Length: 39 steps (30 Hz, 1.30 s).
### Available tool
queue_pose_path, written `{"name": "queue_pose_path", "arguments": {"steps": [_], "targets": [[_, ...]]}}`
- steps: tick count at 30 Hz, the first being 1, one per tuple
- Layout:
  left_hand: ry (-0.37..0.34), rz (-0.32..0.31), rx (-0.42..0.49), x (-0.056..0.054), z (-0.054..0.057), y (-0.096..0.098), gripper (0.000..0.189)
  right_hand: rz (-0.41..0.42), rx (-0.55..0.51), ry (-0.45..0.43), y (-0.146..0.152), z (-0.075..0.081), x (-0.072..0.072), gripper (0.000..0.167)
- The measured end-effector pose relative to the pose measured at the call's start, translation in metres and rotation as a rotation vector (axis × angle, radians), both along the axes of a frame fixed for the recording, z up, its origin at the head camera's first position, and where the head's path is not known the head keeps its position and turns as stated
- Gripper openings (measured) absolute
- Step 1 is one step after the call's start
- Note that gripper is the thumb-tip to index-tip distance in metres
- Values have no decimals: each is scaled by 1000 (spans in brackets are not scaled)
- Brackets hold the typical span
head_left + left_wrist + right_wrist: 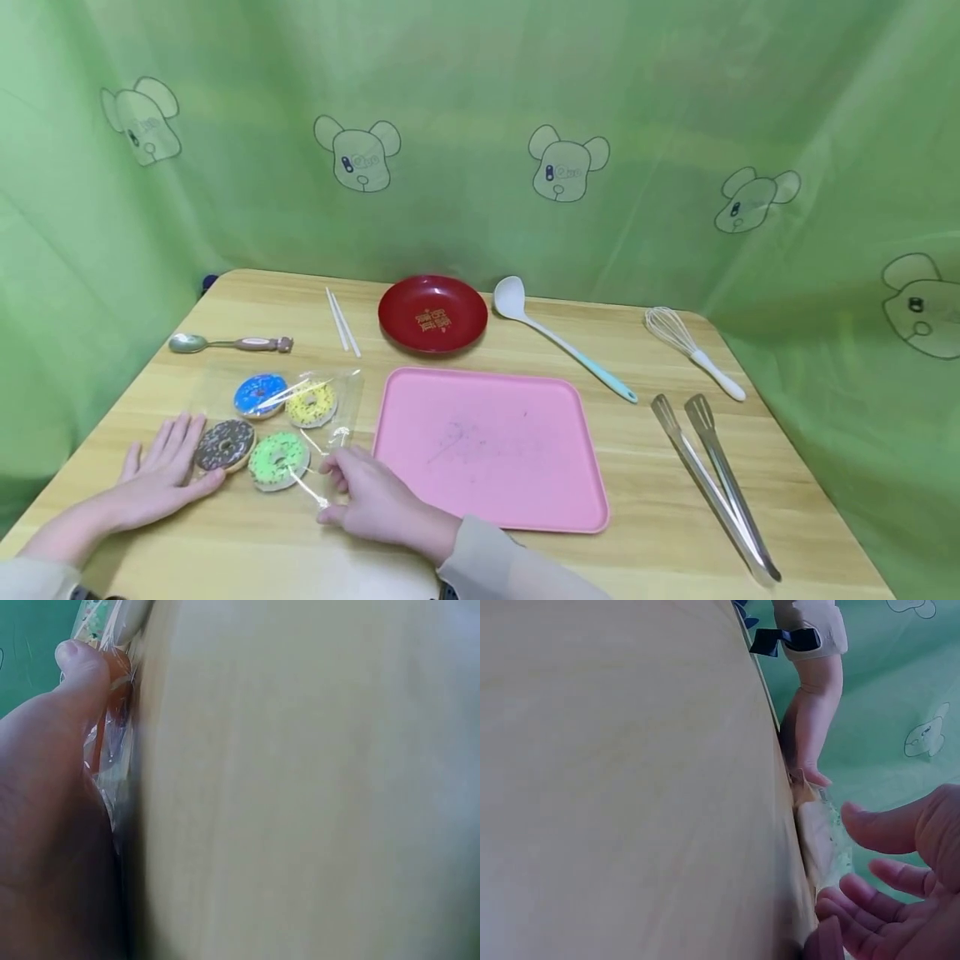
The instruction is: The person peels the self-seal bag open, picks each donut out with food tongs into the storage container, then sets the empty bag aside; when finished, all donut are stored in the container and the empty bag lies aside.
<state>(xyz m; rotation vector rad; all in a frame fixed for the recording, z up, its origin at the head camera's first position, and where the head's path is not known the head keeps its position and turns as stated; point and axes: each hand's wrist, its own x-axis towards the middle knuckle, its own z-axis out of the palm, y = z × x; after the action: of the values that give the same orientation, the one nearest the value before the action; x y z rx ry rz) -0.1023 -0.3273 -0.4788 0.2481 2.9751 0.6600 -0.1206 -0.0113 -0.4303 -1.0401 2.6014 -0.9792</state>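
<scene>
Several toy doughnuts lie in a clear plastic bag [348,408] at the left of the table: a blue one [259,395], a yellow one [311,403], a dark brown one [226,445] and a green one [279,460]. My left hand [159,475] rests with fingers spread over the bag's left edge, thumb tip by the brown doughnut. In the left wrist view the thumb [81,671] lies against crinkled plastic. My right hand [378,497] is at the bag's right edge, fingers loosely bent. The right wrist view shows its thumb [885,825] apart from the fingers.
A pink tray [487,450] lies right of the bag. Behind are a spoon [228,343], white chopsticks [343,323], a red plate [432,314] and a ladle [555,333]. A whisk [693,352] and metal tongs [720,492] lie at the right. Green curtains [480,225] surround the table.
</scene>
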Motion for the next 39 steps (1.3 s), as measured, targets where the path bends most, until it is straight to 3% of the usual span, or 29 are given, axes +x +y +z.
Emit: {"name": "queue_pose_path", "arguments": {"steps": [5, 10, 20, 27, 35, 39], "targets": [[24, -7, 1, -4, 2, -1, 90, -50, 132, 6, -10, 1, -1, 51], [23, -2, -7, -5, 2, -1, 90, -100, 173, 3, -18, -1, 0, 44], [-35, -6, -14, -2, 10, 5, 91, -75, 61, 29, -14, -6, -1, 15], [-17, 1, -16, -1, 9, 5, 91, -84, -3, 32, -11, -4, -2, 15], [-16, 8, -15, 0, 4, 4, 92, -126, -96, -105, -1, 4, -2, 17], [-3, 11, -33, -1, 1, 1, 92, -154, -137, -127, 8, 8, -5, 15]]}}
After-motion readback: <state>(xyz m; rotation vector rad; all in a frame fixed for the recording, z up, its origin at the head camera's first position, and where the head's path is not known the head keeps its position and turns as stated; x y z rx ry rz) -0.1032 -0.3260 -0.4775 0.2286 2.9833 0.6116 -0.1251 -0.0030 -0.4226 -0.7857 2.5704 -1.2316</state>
